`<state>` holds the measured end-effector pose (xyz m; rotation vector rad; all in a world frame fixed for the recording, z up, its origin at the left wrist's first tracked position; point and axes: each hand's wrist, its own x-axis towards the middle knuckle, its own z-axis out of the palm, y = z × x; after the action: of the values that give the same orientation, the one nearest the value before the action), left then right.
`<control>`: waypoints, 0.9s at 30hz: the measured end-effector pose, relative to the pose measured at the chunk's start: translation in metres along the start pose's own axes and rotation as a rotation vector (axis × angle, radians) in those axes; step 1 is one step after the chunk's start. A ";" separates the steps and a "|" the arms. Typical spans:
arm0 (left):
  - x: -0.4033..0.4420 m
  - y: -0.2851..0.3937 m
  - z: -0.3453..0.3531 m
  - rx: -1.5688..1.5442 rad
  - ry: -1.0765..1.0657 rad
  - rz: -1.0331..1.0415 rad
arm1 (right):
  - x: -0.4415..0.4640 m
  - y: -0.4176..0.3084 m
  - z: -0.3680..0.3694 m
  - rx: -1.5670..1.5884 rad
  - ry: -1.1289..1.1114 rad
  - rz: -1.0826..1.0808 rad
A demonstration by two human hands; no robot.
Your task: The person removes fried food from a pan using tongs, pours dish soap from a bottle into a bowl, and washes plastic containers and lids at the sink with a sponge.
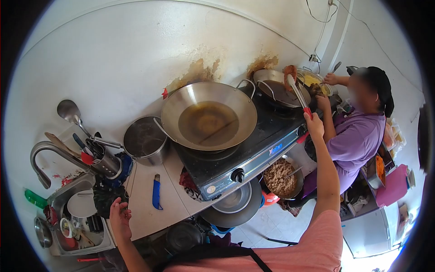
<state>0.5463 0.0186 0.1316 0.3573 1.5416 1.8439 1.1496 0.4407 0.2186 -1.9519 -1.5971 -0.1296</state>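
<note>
Smooth, shiny metal forms the tongs, with glossy red handles that look plastic. The wok at the left end of the stove is bright, smooth metal; the stove has a glossy black top and a metallic front panel. Along the back edge of the smooth, tile-like surface stands a duller metal pot. Near the back left corner, the utensil holder is shiny metal, the spatula matt wood. The wall is smooth, with rough, flaking patches.
</note>
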 end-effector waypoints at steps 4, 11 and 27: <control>0.001 0.004 0.001 0.013 0.013 0.002 | 0.002 -0.003 0.002 0.022 -0.005 0.022; 0.003 0.006 0.006 0.007 0.010 0.002 | 0.001 -0.006 -0.001 -0.031 -0.003 0.012; 0.007 0.004 0.013 0.037 -0.008 -0.002 | 0.002 -0.008 -0.001 0.005 -0.030 0.030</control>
<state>0.5477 0.0328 0.1370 0.3795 1.5716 1.8123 1.1431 0.4423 0.2231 -1.9819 -1.5853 -0.0850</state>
